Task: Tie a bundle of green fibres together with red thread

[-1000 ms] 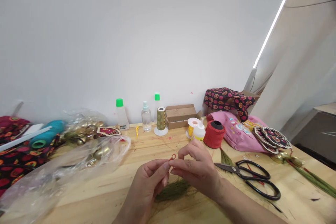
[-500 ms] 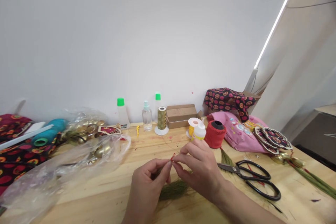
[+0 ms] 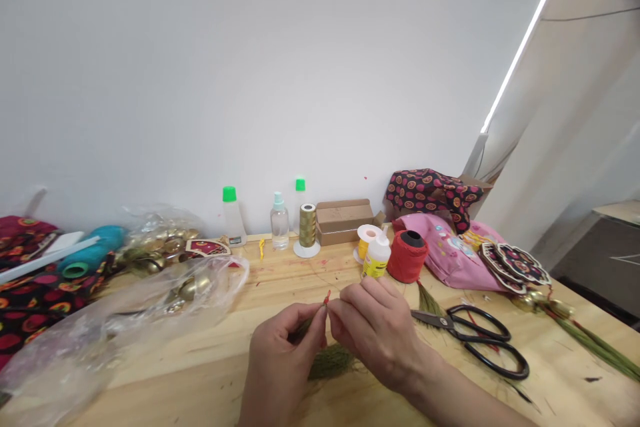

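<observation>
Over the wooden table my left hand pinches the bound top of an olive-green tassel, whose strands hang out below my fingers. A small red cord loop sticks up from the pinched end. My right hand is closed right beside it, thumb and fingers pressed together at the cord's base. What lies between its fingertips is too small to make out. Black-handled scissors lie to the right of my right hand, their blades over another green tassel.
Behind my hands stand a glue bottle, a red thread cone, a gold thread spool and a cardboard box. A clear plastic bag with brass bells spreads on the left. A pink bag lies at right.
My right hand's fingers have curled in more tightly beside the cord. The red loop now stands more upright and looks narrower. My left hand keeps its pinch.
</observation>
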Available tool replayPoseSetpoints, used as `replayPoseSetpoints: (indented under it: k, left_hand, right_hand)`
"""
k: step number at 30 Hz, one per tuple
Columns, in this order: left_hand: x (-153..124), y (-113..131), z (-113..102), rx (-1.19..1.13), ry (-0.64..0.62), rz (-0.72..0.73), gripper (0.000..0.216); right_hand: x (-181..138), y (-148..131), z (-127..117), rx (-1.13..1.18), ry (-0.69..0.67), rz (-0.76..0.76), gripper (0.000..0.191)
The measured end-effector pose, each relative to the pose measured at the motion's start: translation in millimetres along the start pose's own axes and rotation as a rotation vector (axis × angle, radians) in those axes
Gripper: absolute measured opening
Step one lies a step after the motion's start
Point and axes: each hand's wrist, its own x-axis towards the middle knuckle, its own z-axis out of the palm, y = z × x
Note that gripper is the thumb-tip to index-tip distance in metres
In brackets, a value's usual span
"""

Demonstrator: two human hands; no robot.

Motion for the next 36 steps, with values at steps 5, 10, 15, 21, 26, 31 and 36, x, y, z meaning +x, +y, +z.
replayPoseSetpoints:
  k: [5, 10, 15, 21, 26, 31, 36]
  left_hand:
    - [-0.4, -0.1, -2.6, 0.012, 0.055, 0.034, 0.016]
    - [-1.4, 0.2, -3.9, 0.008, 0.065, 0.061, 0.013]
    - [-0.4, -2.1, -2.3, 0.022, 0.045, 0.063, 0.014]
    - [0.0, -2.8, -1.2, 0.057, 0.047, 0.103, 0.016]
    - [-1.3, -1.5, -1.3, 0.112, 0.056, 0.141, 0.014]
    - [-1.9, -1.5, -1.3, 0.149, 0.066, 0.182, 0.013]
    - [-1.5, -3.2, -2.5, 0.176, 0.065, 0.208, 0.013]
  right_hand:
    - [5.8, -2.4, 3.9, 0.175, 0.16, 0.149, 0.015]
    - [6.7, -1.1, 2.9, 0.305, 0.175, 0.218, 0.009]
    - [6.0, -0.1, 1.4, 0.305, 0.188, 0.221, 0.009]
    - [6.0, 0.6, 1.4, 0.319, 0.154, 0.237, 0.011]
    - [6.1, -0.7, 5.2, 0.408, 0.148, 0.293, 0.01]
    - [5.2, -4.2, 8.7, 0.677, 0.08, 0.497, 0.008]
    - [5.5, -7.1, 9.8, 1.132, -0.045, 0.807, 0.008]
